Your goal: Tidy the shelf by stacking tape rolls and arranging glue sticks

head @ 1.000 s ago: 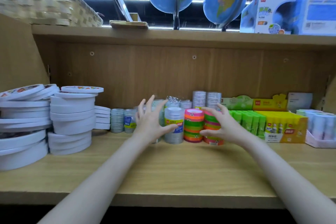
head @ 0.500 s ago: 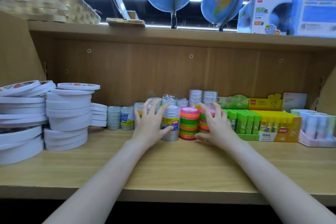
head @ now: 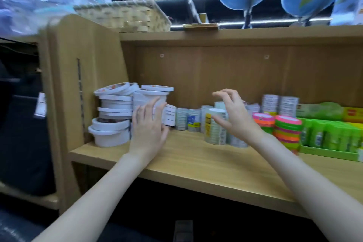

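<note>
Wooden shelf point(head: 196, 165) carries all the stock, so we begin with it. At its left end stand the white tape stacks point(head: 115, 116), uneven, with some rolls tilted on top. To the right come the clear tape rolls point(head: 215, 125), then the neon tape stacks point(head: 287, 127), and at the far right the green glue sticks point(head: 330, 133) in their tray, not touched by us.

Our left hand point(head: 148, 124) lies with straight fingers against the side of the nearer white stack; it presses and holds nothing. Our right hand point(head: 233, 116) hovers over the clear rolls, fingers loosely curved and spread, holding nothing.

We judge that the step in hand is to square the white stacks. The next move calls for a gentle, even push, because the leaning upper rolls could slide off.
</note>
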Tool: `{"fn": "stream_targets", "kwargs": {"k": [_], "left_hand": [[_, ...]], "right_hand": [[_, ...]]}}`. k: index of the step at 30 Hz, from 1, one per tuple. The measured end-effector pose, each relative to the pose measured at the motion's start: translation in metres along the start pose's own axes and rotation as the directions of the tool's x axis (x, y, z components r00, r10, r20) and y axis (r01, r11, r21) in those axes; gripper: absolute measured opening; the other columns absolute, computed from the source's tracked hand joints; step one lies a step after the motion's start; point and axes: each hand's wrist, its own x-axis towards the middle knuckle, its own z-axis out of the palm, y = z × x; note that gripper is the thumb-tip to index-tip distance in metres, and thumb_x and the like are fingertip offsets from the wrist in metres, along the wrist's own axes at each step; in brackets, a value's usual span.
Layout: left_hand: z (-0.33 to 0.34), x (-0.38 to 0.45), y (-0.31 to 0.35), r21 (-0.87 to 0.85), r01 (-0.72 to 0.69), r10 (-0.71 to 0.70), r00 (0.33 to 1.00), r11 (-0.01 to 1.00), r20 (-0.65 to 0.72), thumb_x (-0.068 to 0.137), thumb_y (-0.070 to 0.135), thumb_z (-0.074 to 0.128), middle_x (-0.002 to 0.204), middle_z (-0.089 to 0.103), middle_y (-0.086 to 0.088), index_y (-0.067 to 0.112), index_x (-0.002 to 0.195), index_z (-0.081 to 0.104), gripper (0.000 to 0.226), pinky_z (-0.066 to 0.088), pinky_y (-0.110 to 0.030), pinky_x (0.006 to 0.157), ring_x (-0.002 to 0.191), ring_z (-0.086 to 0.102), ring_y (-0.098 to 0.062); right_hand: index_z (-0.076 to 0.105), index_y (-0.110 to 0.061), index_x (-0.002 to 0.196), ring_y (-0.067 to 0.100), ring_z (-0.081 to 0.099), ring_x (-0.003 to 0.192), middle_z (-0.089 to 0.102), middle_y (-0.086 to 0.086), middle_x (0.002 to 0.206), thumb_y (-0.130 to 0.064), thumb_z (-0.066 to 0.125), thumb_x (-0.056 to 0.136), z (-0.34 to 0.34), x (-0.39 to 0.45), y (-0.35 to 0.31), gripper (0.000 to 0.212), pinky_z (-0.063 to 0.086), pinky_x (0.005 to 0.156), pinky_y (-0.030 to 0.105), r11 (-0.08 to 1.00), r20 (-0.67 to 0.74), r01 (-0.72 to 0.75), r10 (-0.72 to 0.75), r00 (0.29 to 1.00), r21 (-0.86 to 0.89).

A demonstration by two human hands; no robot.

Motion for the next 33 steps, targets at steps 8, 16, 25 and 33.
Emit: {"fn": "stream_targets", "kwargs": {"k": [8, 16, 25, 33], "left_hand": [[-0.018, -0.014, -0.069, 0.115, 0.047, -0.054, 0.997, 0.992, 0.052, 0.069, 0.011, 0.061, 0.137, 0.046, -0.014, 0.010, 0.134, 0.035, 0.070, 0.028, -0.039, 0.101, 0.121, 0.044, -0.029], [-0.003, -0.013, -0.075, 0.252, -0.073, 0.034, 0.987, 0.965, 0.156, 0.071, 0.023, 0.052, 0.145, 0.041, -0.009, 0.008, 0.140, 0.033, 0.073, 0.013, -0.045, 0.111, 0.135, 0.032, -0.023], [-0.018, 0.006, -0.085, 0.126, -0.057, 0.077, 0.984, 0.990, -0.161, 0.074, 0.017, 0.041, 0.127, 0.054, -0.013, 0.009, 0.123, 0.047, 0.049, 0.021, -0.042, 0.105, 0.116, 0.039, -0.025], [-0.044, 0.092, -0.098, 0.285, 0.090, -0.209, 0.883, 0.954, 0.421, 0.093, 0.041, 0.047, 0.107, 0.063, -0.010, 0.011, 0.110, 0.056, 0.035, 0.021, -0.039, 0.106, 0.108, 0.054, -0.028]], "right_hand": [[0.041, -0.012, 0.136, 0.020, 0.039, 0.128, 0.042, 0.005, 0.141, -0.013, 0.047, 0.096, 0.050, 0.089, -0.072, 0.041, 0.027, 0.098, 0.019, 0.952, 0.183, -0.066, 0.011, 0.983, 0.298], [0.061, -0.009, 0.110, 0.017, 0.034, 0.102, 0.050, -0.007, 0.098, -0.013, 0.050, 0.093, 0.061, 0.118, -0.071, 0.020, 0.034, 0.099, 0.041, 0.990, 0.232, 0.021, -0.053, 0.971, 0.137], [0.066, -0.001, 0.094, 0.030, 0.060, 0.083, 0.065, 0.011, 0.087, -0.012, 0.062, 0.087, -0.013, 0.057, -0.057, 0.014, 0.046, 0.079, 0.038, 0.994, 0.161, 0.042, -0.058, 0.985, 0.100], [0.064, -0.006, 0.098, 0.019, 0.055, 0.090, 0.062, 0.006, 0.098, -0.021, 0.058, 0.088, 0.046, 0.016, -0.057, 0.019, 0.041, 0.077, 0.029, 0.997, 0.569, 0.050, -0.008, 0.822, -0.058]]}}
